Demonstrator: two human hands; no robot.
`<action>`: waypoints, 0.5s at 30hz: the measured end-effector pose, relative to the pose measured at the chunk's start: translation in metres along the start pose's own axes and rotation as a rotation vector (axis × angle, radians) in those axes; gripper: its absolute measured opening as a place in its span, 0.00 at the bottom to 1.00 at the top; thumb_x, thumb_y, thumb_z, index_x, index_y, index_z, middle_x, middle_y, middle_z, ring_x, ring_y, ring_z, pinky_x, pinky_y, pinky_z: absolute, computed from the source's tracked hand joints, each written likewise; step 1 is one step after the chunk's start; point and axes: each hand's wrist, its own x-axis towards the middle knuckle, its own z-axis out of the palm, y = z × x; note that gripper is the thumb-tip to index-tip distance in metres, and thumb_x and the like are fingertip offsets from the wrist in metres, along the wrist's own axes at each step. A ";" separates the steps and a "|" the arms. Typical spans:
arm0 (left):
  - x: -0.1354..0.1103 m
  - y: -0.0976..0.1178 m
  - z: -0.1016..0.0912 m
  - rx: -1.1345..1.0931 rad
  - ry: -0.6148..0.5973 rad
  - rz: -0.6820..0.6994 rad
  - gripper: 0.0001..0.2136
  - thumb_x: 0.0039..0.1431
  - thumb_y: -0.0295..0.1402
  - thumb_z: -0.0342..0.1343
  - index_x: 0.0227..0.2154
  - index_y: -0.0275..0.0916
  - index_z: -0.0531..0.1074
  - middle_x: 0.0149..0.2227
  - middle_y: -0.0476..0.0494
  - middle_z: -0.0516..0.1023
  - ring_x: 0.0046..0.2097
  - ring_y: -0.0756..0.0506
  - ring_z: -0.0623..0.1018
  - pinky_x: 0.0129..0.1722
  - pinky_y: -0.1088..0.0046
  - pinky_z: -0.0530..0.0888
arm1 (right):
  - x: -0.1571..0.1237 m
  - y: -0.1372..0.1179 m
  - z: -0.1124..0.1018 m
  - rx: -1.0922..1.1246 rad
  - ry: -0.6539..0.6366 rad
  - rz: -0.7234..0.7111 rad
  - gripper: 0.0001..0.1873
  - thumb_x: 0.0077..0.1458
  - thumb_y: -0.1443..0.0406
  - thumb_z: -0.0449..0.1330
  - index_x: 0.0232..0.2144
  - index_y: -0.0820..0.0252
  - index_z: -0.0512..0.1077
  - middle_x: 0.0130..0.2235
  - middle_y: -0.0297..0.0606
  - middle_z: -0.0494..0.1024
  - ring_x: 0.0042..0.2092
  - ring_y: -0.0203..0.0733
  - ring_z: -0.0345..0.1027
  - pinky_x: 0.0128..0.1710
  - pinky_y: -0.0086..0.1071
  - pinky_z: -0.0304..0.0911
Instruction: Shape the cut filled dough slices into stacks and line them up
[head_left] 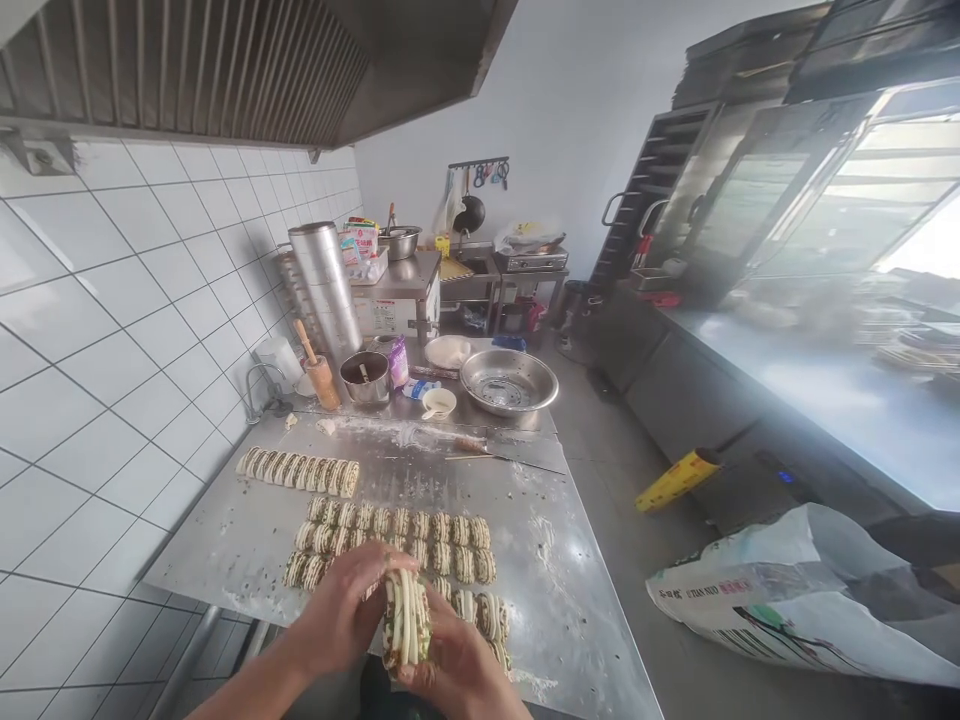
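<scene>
Between both hands I hold a layered dough roll [406, 622] with green and brown filling showing between its pale strips. My left hand [352, 600] curls round its left and upper side. On its right and lower side my right hand [454, 655] has its fingers closed. The piece is raised above the near edge of the steel table [540, 600]. Just beyond it lie rows of similar cut dough pieces [397, 522], partly hidden by my hands. Farther left is a sliced dough log [298, 471].
A long knife [517, 457] lies across the table behind the rows. At the back stand a wide steel basin [509, 380], a steel pot [366, 378], a white bowl [439, 402] and a wooden mortar [322, 384]. A tiled wall [112, 420] borders the left; sacks [795, 600] lie right.
</scene>
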 end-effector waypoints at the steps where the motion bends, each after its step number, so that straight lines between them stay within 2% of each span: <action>1: -0.001 0.006 0.008 -0.093 0.034 -0.082 0.15 0.70 0.39 0.50 0.51 0.46 0.79 0.49 0.38 0.83 0.51 0.37 0.80 0.54 0.60 0.76 | 0.000 0.006 0.000 -0.060 0.076 -0.045 0.20 0.53 0.46 0.69 0.36 0.55 0.83 0.64 0.46 0.70 0.68 0.64 0.57 0.66 0.49 0.58; 3: -0.006 0.017 0.025 -0.308 0.045 -0.236 0.14 0.66 0.45 0.56 0.41 0.42 0.82 0.39 0.38 0.84 0.43 0.37 0.80 0.44 0.62 0.77 | 0.000 0.016 0.001 -0.128 0.183 -0.077 0.19 0.54 0.45 0.68 0.37 0.51 0.83 0.68 0.43 0.64 0.73 0.65 0.46 0.69 0.53 0.53; 5: -0.013 0.025 0.040 -0.527 -0.022 -0.397 0.16 0.59 0.49 0.62 0.35 0.41 0.82 0.31 0.40 0.81 0.36 0.39 0.79 0.36 0.64 0.75 | 0.000 0.022 0.002 -0.119 0.228 -0.083 0.22 0.55 0.43 0.65 0.44 0.48 0.82 0.69 0.43 0.63 0.74 0.65 0.46 0.69 0.56 0.54; 7: -0.020 0.031 0.048 -0.739 -0.088 -0.571 0.17 0.54 0.50 0.65 0.36 0.41 0.81 0.28 0.43 0.79 0.32 0.41 0.77 0.32 0.66 0.73 | -0.002 0.023 0.003 -0.099 0.254 -0.084 0.25 0.56 0.42 0.63 0.51 0.45 0.79 0.71 0.41 0.61 0.73 0.67 0.47 0.68 0.59 0.56; 9: -0.024 0.035 0.048 -0.939 -0.094 -0.711 0.16 0.51 0.46 0.68 0.37 0.40 0.81 0.28 0.44 0.79 0.31 0.43 0.76 0.33 0.67 0.73 | -0.004 0.021 0.004 -0.110 0.276 -0.081 0.26 0.59 0.42 0.60 0.54 0.42 0.77 0.73 0.37 0.57 0.74 0.66 0.46 0.68 0.60 0.55; 12: -0.024 0.039 0.036 -1.212 -0.006 -0.821 0.15 0.48 0.39 0.67 0.37 0.35 0.81 0.31 0.42 0.79 0.33 0.45 0.76 0.37 0.67 0.75 | -0.011 0.018 0.004 -0.194 0.280 -0.108 0.27 0.62 0.42 0.54 0.55 0.43 0.78 0.74 0.31 0.52 0.76 0.63 0.38 0.72 0.60 0.46; 15: -0.023 0.041 0.026 -1.339 0.080 -0.818 0.18 0.55 0.46 0.62 0.37 0.33 0.81 0.32 0.39 0.80 0.33 0.45 0.76 0.37 0.66 0.75 | -0.020 0.022 0.004 -0.296 0.222 -0.182 0.31 0.64 0.40 0.49 0.52 0.47 0.80 0.76 0.28 0.47 0.76 0.62 0.33 0.74 0.59 0.37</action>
